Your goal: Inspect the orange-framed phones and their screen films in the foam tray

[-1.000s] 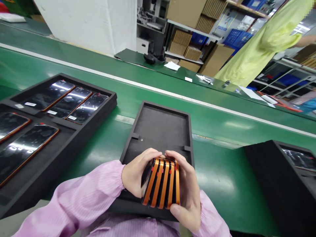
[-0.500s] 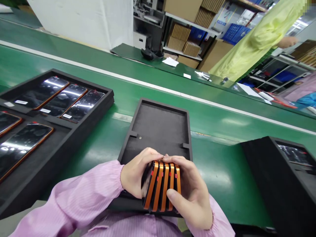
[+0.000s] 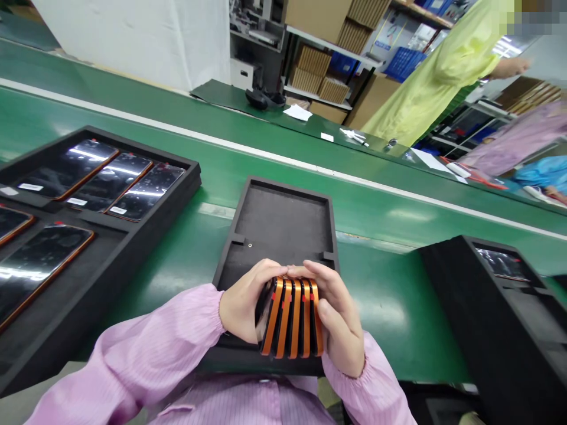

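Observation:
Between my two hands stands a row of several orange-edged smartphones (image 3: 292, 319), on edge and side by side, with small red tabs near their tops. My left hand (image 3: 245, 301) is closed around the left side of the row, its fingers partly hidden behind the phones. Against the right side presses my right hand (image 3: 341, 319), fingers over the far top edge and thumb by the rightmost phone. Beneath and beyond them lies a black foam tray (image 3: 283, 212) with two notched dividers; its near half is mostly covered by my hands and the phones.
At left, a stack of black trays (image 3: 155, 248) holds several phones (image 3: 48, 260) lying screen up. Another tall black stack (image 3: 469, 313) with a phone (image 3: 502, 264) on top stands at right. Across the green bench (image 3: 376, 295) is a person in yellow (image 3: 425, 82); others sit farther right.
My right thumb has drawn back from the front of the phones to their right side. The phones have risen slightly in view, and the view has shifted a little.

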Demonstrator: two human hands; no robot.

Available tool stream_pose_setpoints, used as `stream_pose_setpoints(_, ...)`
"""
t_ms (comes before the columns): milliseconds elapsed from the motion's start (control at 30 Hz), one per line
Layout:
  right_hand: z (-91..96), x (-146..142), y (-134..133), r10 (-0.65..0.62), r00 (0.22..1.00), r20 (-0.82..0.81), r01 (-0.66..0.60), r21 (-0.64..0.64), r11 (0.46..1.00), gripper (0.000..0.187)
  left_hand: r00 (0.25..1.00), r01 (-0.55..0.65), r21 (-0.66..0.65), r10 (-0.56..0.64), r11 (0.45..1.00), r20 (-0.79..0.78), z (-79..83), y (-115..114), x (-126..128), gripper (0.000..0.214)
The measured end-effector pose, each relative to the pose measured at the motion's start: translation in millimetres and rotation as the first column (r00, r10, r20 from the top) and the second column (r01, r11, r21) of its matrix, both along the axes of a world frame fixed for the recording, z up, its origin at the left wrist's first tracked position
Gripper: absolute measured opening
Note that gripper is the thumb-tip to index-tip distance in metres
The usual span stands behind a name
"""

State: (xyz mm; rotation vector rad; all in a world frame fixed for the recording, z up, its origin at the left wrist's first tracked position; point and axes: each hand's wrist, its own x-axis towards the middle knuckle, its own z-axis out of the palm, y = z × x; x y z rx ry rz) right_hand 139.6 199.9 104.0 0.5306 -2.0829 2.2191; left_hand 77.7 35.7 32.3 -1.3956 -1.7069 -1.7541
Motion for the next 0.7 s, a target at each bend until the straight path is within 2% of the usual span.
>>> stream_pose_setpoints(133, 0.9, 8, 4, 0.081, 0.996, 0.027, -0.081, 0.016, 0.997, 0.055, 1.0, 0.002, 0.005, -0.002, 1.0, 0.012, -2.4, -1, 1, 0.097)
stream_pose_setpoints(300, 2.5, 13, 4, 0.1, 0.993, -0.06, -0.086, 0.212, 0.974, 0.07, 0.999, 0.043, 0.039, -0.044, 0.998, 0.027, -7.7, -3, 0, 0.1)
stream_pose_setpoints(367, 2.0, 14, 4, 0.084, 0.987, -0.135, -0.038, 0.313, 0.949, 0.073, 0.997, 0.06, 0.048, -0.063, 0.997, 0.051, -10.6, -3, -1, 0.103)
stream_pose_setpoints(467, -0.5, 16, 6, 0.029, 0.962, -0.271, 0.099, 0.447, 0.889, 0.072, 0.977, 0.058, 0.03, -0.063, 0.998, 0.203, -14.3, -2, 4, 0.107)
stream_pose_setpoints(500, -1.8, 17, 6, 0.017, 0.948, -0.317, 0.143, 0.474, 0.869, 0.072, 0.955, 0.031, 0.019, -0.035, 0.999, 0.294, -16.2, -2, 9, 0.106)
stream_pose_setpoints(567, -4.7, 18, 7, 0.008, 0.911, -0.412, 0.22, 0.501, 0.837, 0.074, 0.938, 0.061, -0.022, -0.05, 0.998, 0.343, -23.3, -5, 18, 0.103)
stream_pose_setpoints(600, -6.4, 18, 7, 0.01, 0.889, -0.457, 0.252, 0.509, 0.823, 0.073, 0.928, 0.03, -0.027, -0.018, 0.999, 0.373, -28.7, -7, 22, 0.102)
stream_pose_setpoints(667, -10.1, 16, 8, 0.009, 0.857, -0.515, 0.309, 0.528, 0.791, 0.067, 0.854, -0.164, -0.046, 0.165, 0.985, 0.494, -40.3, -12, 24, 0.109)
stream_pose_setpoints(700, -12.2, 14, 8, 0.006, 0.851, -0.525, 0.328, 0.541, 0.774, 0.065, 0.821, -0.174, -0.087, 0.194, 0.981, 0.537, -44.0, -14, 23, 0.113)
